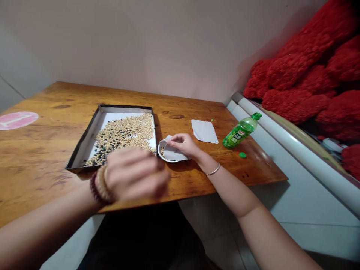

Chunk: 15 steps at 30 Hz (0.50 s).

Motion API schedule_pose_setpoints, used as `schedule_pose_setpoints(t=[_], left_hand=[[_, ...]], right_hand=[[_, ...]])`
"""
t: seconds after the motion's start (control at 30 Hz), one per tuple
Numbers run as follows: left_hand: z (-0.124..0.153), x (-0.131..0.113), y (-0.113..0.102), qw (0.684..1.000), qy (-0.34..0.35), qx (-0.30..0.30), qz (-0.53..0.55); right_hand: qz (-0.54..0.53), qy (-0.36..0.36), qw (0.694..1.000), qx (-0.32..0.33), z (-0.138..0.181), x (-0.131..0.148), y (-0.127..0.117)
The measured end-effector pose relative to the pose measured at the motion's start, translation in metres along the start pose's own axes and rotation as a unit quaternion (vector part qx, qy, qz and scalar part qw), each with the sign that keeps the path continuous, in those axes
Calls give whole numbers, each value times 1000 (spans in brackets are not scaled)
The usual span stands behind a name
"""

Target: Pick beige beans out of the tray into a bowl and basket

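Observation:
A dark metal tray (84,140) lined with white paper holds several pale beans mixed with dark ones (123,133). My left hand (135,174), with bead bracelets on the wrist, hovers blurred at the tray's near right corner with its fingers curled; whether it holds anything is hidden. My right hand (184,144), with a thin bangle on the wrist, pinches the rim of a small white bowl (171,153) just right of the tray. A few beans lie inside the bowl.
A white paper sheet (204,131) lies on the wooden table (42,157), with a tilted green bottle (242,131) and its loose green cap (242,155) near the right edge. A pink sticker (17,120) is at far left. Red fluffy items (309,75) pile up on a white ledge.

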<state>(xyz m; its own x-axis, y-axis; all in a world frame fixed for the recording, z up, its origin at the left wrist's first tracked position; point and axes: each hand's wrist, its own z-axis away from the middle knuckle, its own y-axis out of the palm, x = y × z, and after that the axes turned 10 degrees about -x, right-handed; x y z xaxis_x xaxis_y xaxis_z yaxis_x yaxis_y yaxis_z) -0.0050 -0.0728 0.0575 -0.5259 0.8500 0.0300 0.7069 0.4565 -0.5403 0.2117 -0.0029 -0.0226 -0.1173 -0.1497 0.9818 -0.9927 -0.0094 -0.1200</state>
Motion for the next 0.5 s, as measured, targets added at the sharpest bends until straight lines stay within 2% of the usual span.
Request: schedule_pose_setpoints(t=[0.07, 0.13, 0.2, 0.27, 0.33, 0.4, 0.5], left_hand=[[-7, 21, 11, 995, -23, 32, -89], [-5, 43, 22, 970, -113, 94, -195], [5, 61, 30, 947, -166, 170, -218], [16, 71, 34, 922, -183, 266, -213], [24, 73, 37, 899, -196, 334, -207], [28, 71, 39, 887, -201, 363, -205], [28, 68, 42, 888, -198, 361, -204]], right_hand=[[-7, -8, 1000, 4, -1, 0, 0], [-1, -15, 1000, 2, -1, 0, 0], [10, -19, 1000, 2, -1, 1, -1], [16, -22, 1000, 1, -1, 2, -1], [19, -23, 1000, -2, -1, 2, -1], [23, -27, 999, -7, -1, 1, -1], [28, -37, 999, -12, -2, 1, 0]])
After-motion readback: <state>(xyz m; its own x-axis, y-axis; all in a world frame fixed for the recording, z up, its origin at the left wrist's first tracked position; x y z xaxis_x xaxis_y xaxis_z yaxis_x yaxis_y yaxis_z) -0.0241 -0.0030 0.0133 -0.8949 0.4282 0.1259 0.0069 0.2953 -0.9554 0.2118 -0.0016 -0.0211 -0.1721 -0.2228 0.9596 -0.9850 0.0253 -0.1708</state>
